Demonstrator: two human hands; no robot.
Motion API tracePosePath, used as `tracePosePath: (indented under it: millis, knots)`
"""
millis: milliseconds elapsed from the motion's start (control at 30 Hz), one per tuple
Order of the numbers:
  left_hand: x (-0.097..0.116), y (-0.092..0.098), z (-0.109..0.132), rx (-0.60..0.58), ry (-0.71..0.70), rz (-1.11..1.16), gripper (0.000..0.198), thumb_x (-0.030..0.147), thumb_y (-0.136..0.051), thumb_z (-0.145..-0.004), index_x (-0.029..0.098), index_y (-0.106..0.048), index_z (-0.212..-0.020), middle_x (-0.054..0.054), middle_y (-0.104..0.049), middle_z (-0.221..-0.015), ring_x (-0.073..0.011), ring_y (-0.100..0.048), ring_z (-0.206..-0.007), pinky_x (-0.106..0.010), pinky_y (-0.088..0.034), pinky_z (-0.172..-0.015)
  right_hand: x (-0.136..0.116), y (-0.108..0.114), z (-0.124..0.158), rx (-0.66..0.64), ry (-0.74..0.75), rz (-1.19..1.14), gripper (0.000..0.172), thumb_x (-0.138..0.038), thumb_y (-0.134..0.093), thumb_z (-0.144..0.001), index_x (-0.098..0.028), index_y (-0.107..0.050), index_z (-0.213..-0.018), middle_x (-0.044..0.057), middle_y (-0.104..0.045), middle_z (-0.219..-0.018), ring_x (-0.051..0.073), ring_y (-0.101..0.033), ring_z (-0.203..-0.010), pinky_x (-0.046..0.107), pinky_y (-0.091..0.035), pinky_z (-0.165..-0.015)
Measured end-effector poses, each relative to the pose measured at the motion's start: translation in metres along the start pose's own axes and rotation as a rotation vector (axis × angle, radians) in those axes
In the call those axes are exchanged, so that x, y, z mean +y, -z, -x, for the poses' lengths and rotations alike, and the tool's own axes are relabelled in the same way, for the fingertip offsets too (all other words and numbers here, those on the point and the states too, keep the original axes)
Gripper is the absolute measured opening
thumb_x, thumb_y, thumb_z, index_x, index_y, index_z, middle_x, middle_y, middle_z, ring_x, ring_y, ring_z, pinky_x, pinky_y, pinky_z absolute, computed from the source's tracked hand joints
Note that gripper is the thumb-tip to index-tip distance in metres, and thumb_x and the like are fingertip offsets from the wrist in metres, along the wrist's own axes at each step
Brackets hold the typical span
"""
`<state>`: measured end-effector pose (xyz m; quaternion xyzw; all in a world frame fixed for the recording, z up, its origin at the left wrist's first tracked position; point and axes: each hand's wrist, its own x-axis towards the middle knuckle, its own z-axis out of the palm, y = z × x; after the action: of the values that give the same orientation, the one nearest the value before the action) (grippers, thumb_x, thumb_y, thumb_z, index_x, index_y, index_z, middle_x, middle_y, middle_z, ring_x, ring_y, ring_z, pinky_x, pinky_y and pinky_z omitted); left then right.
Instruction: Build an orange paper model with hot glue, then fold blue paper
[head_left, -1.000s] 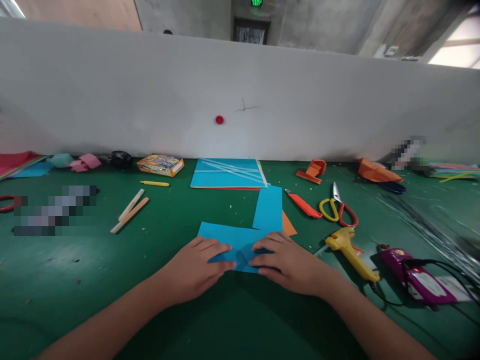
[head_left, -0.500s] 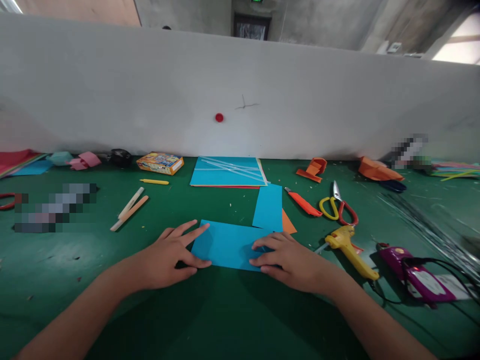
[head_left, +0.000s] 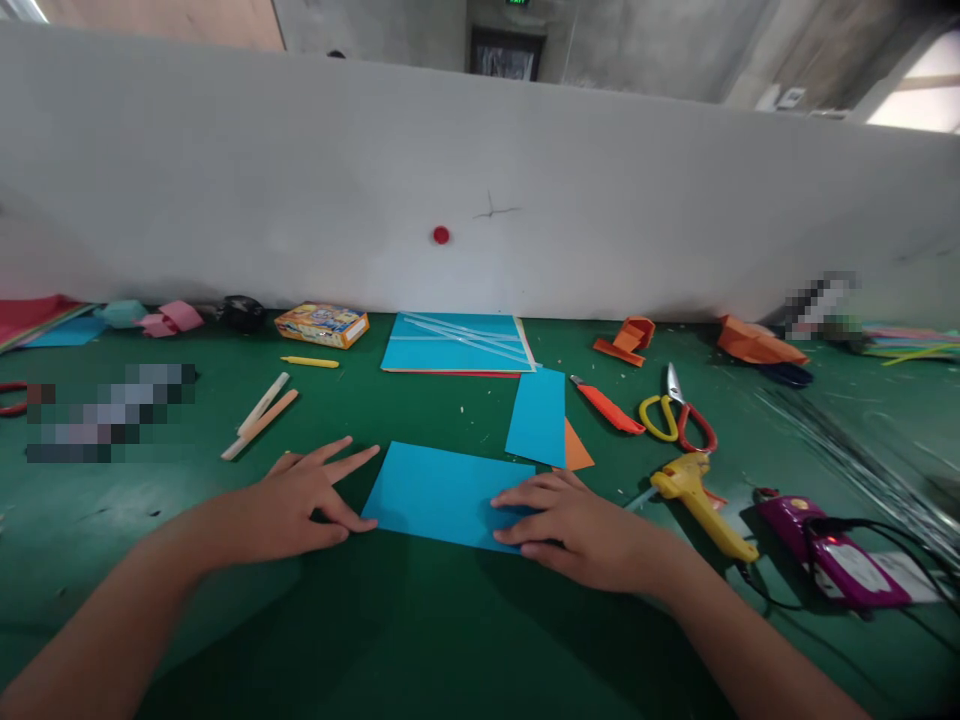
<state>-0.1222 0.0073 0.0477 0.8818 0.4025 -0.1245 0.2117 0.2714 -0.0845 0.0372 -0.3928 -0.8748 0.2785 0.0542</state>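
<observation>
A blue paper sheet [head_left: 442, 495] lies flat on the green table before me. My left hand [head_left: 311, 505] is spread open at the sheet's left edge, its thumb near the lower left corner. My right hand [head_left: 559, 525] rests on the sheet's right end, fingers spread and slightly bent, hiding that end. Just behind the right hand, a smaller blue piece [head_left: 538, 415] overlaps an orange piece [head_left: 576, 448]. Farther back, thin pale strips lie across a stack of blue sheets [head_left: 427, 355].
Right of the papers are an orange cutter [head_left: 611, 408], scissors [head_left: 679, 405], a yellow glue gun [head_left: 701, 505] and a purple device [head_left: 832, 550] with cables. Two sticks [head_left: 259, 425], a yellow pen [head_left: 310, 362] and a patterned box [head_left: 322, 325] lie left. A white partition [head_left: 300, 180] stands behind.
My left hand has moved left, from over the sheet's left end to its edge, uncovering more of it. The sheet has shifted slightly left; my right hand has barely moved.
</observation>
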Motion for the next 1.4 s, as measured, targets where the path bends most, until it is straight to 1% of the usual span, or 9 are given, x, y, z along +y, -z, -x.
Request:
tracePosePath:
  millis: [200,333,467,633,800,900,1067,1200,1400]
  knots:
    - [-0.025,0.000,0.002,-0.019,0.001,0.004,0.024,0.044,-0.060,-0.097,0.056,-0.075,-0.112,0.017,-0.011,-0.170,-0.0447,-0.004,-0.158,-0.078,-0.022,-0.117,-0.001,0.000,-0.001,-0.024,0.007,-0.004,0.035,-0.037,-0.049,-0.108,-0.040,-0.064,-0.140,-0.003,-0.049,-0.160,0.029,-0.042,-0.144,0.055,-0.025,-0.118]
    - [-0.028,0.003,0.001,-0.025,-0.036,-0.045,0.023,0.049,-0.061,-0.097,0.049,-0.079,-0.112,0.012,-0.012,-0.172,-0.0435,-0.008,-0.159,-0.071,-0.023,-0.120,-0.001,0.000,0.000,-0.020,0.033,0.006,0.037,-0.038,-0.052,-0.107,-0.038,-0.062,-0.142,0.000,-0.049,-0.160,0.029,-0.042,-0.143,0.054,-0.024,-0.119]
    - [-0.010,0.000,-0.006,0.144,-0.109,0.004,0.021,0.047,-0.069,-0.092,0.042,-0.082,-0.107,0.005,-0.034,-0.168,-0.0408,-0.027,-0.155,-0.061,-0.032,-0.122,-0.002,-0.003,-0.002,0.015,0.050,0.016,0.042,-0.038,-0.054,-0.106,-0.036,-0.057,-0.147,0.003,-0.052,-0.157,0.029,-0.045,-0.141,0.053,-0.027,-0.117]
    - [0.008,-0.008,-0.019,0.205,-0.181,0.030,0.051,0.055,-0.072,-0.088,0.043,-0.064,-0.138,-0.003,-0.046,-0.161,-0.0385,-0.043,-0.145,-0.055,-0.042,-0.115,-0.002,-0.007,-0.003,0.062,0.073,0.053,0.046,-0.037,-0.059,-0.102,-0.032,-0.056,-0.148,0.006,-0.056,-0.154,0.030,-0.049,-0.136,0.052,-0.033,-0.113]
    - [0.011,-0.010,-0.025,0.299,-0.342,0.028,0.021,0.041,-0.070,-0.094,0.037,-0.079,-0.113,-0.002,-0.074,-0.128,-0.0285,-0.059,-0.128,-0.043,-0.046,-0.109,-0.002,-0.010,-0.004,0.131,0.127,0.098,0.045,-0.028,-0.064,-0.097,-0.026,-0.062,-0.142,0.008,-0.065,-0.144,0.029,-0.059,-0.126,0.051,-0.036,-0.110]
    - [0.014,-0.011,-0.024,0.428,-0.420,0.103,0.016,0.032,-0.065,-0.097,0.030,-0.080,-0.101,-0.003,-0.079,-0.106,-0.0231,-0.066,-0.113,-0.036,-0.051,-0.100,-0.002,-0.012,-0.005,0.266,0.158,0.100,0.036,-0.018,-0.055,-0.099,-0.023,-0.069,-0.131,0.009,-0.077,-0.118,0.026,-0.067,-0.104,0.048,-0.045,-0.097]
    - [0.013,-0.017,-0.024,0.714,-0.272,0.450,0.040,0.043,-0.065,-0.095,0.025,-0.067,-0.131,-0.008,-0.075,-0.115,-0.0228,-0.070,-0.102,-0.034,-0.056,-0.093,0.002,-0.004,0.005,0.692,0.040,-0.251,0.022,-0.025,-0.061,-0.099,-0.027,-0.078,-0.112,0.005,-0.079,-0.096,0.020,-0.071,-0.081,0.034,-0.056,-0.072]
    - [0.017,-0.024,-0.036,0.648,-0.188,0.751,0.059,0.060,-0.068,-0.089,0.019,-0.064,-0.132,-0.011,-0.077,-0.107,-0.0234,-0.073,-0.090,-0.031,-0.060,-0.079,0.011,0.002,0.009,1.020,-0.173,-0.694,0.021,-0.042,-0.079,-0.086,-0.026,-0.080,-0.100,0.006,-0.076,-0.093,0.019,-0.066,-0.069,0.030,-0.057,-0.055]
    - [0.038,-0.025,-0.044,0.537,-0.137,0.901,0.042,0.049,-0.070,-0.089,0.018,-0.075,-0.117,-0.006,-0.078,-0.080,-0.0183,-0.073,-0.075,-0.029,-0.060,-0.075,0.017,-0.001,0.001,0.983,-0.261,-0.980,0.027,-0.042,-0.087,-0.078,-0.022,-0.080,-0.094,0.004,-0.069,-0.085,0.015,-0.059,-0.066,0.027,-0.056,-0.051]
